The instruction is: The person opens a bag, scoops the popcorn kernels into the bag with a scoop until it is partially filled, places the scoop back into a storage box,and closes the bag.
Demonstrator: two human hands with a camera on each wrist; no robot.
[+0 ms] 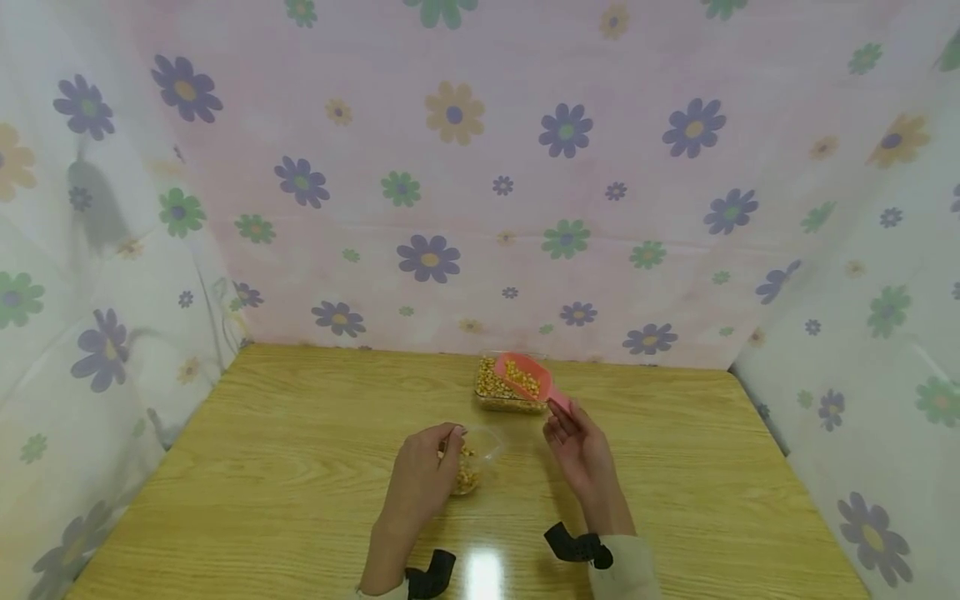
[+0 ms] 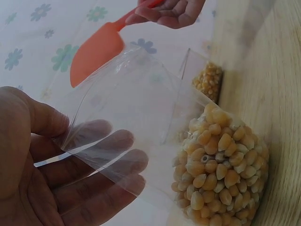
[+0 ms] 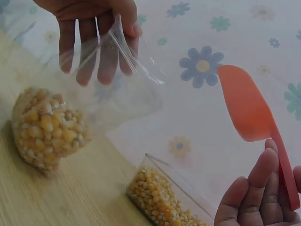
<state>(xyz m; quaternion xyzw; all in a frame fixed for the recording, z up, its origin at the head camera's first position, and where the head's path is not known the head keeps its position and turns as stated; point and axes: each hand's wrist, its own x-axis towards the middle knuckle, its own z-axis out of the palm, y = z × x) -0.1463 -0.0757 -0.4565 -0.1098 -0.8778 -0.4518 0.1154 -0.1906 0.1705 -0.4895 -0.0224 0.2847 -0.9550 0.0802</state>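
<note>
My left hand (image 1: 426, 468) pinches the rim of a clear plastic bag (image 2: 136, 89) between thumb and fingers, the other fingers spread behind the film. Corn kernels (image 2: 221, 169) fill the bottom of the bag, which rests on the table. My right hand (image 1: 585, 454) grips the handle of a red-orange scoop (image 1: 534, 377), raised with corn kernels lying in its bowl. In the head view the scoop overlaps a clear rectangular container (image 1: 510, 406) of corn behind the bag. The right wrist view shows the scoop (image 3: 247, 106) from its side, held apart from the bag's mouth.
The wood-grain table (image 1: 300, 450) spreads out on both sides of the hands. A flower-print cloth (image 1: 480, 167) hangs along the back and both sides. Black camera mounts (image 1: 573, 546) sit on both wrists.
</note>
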